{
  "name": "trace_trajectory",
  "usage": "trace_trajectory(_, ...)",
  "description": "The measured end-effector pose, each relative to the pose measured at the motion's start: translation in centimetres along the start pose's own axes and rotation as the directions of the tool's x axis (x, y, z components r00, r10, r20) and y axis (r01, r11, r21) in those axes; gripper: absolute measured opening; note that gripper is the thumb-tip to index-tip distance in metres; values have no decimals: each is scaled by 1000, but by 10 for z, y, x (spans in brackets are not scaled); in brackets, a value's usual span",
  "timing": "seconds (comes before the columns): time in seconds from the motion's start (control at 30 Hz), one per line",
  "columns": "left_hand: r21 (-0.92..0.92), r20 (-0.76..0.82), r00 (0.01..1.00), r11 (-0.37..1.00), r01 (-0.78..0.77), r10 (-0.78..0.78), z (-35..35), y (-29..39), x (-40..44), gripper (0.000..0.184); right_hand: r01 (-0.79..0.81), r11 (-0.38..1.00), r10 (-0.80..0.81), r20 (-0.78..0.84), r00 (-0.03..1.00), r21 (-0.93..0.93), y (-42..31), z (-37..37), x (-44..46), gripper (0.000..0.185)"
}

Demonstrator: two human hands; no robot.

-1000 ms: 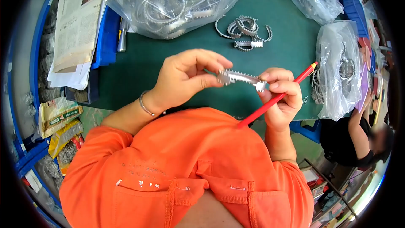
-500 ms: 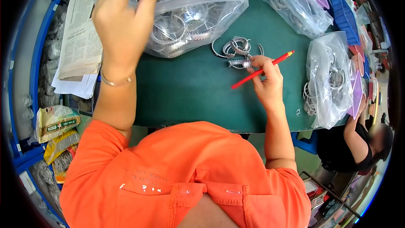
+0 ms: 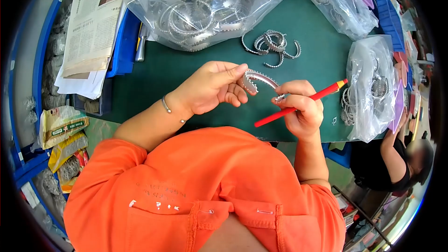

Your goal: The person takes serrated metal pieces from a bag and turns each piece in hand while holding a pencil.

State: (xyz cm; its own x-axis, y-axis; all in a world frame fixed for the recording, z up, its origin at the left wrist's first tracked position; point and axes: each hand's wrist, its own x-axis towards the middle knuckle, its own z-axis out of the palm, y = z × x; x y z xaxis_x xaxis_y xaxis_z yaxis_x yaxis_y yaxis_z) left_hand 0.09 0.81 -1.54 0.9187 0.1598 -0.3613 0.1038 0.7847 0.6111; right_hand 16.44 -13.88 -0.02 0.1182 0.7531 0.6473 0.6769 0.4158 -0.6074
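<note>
Between my hands, over the near part of the green table [image 3: 186, 77], is a curved silver cuff [image 3: 261, 76] with a beaded, toothed edge. My left hand [image 3: 205, 88] has its thumb and index finger at the cuff's left end, the other fingers curled below. My right hand [image 3: 301, 108] pinches the right end and also holds a red pencil [image 3: 298, 106], slanting up to the right across its fingers. Beyond them lies a small pile of silver cuffs [image 3: 275, 44]. Behind it is a large clear bag [image 3: 205, 16] full of such cuffs.
Another clear bag [image 3: 371, 88] with cuffs lies at the right, and a third [image 3: 338, 7] at the back right. Papers [image 3: 91, 32] rest by a blue bin [image 3: 125, 46] at the left. A person in black [image 3: 380, 161] is at the far right.
My left hand has come back from the large bag to the near side. My right hand has drawn back from the pile, and a cuff is now between both hands.
</note>
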Motion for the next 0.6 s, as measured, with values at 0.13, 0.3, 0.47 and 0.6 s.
trace_trajectory(0.13, -1, 18, 1000, 1000, 19, -19, -2, 0, -2, 27, 52, 998, -52, -11, 999, -25, -4, -3, 3, 29)
trace_trajectory(0.3, -11, 43, 998, 999, 47, -47, -6, -7, -2, 28, 61, 998, -61, -20, 998, -6, -7, 0, 3, 29)
trace_trajectory(0.47, -58, 57, 996, 996, 68, -64, -4, -6, -4, 26, 1, 998, 2, -40, 999, 64, -4, 0, 0, 24)
trace_trajectory(0.6, 302, -93, 974, 938, -169, 205, 5, -4, -9, 23, -294, 844, 361, -69, 930, 449, -4, 5, -11, 20)
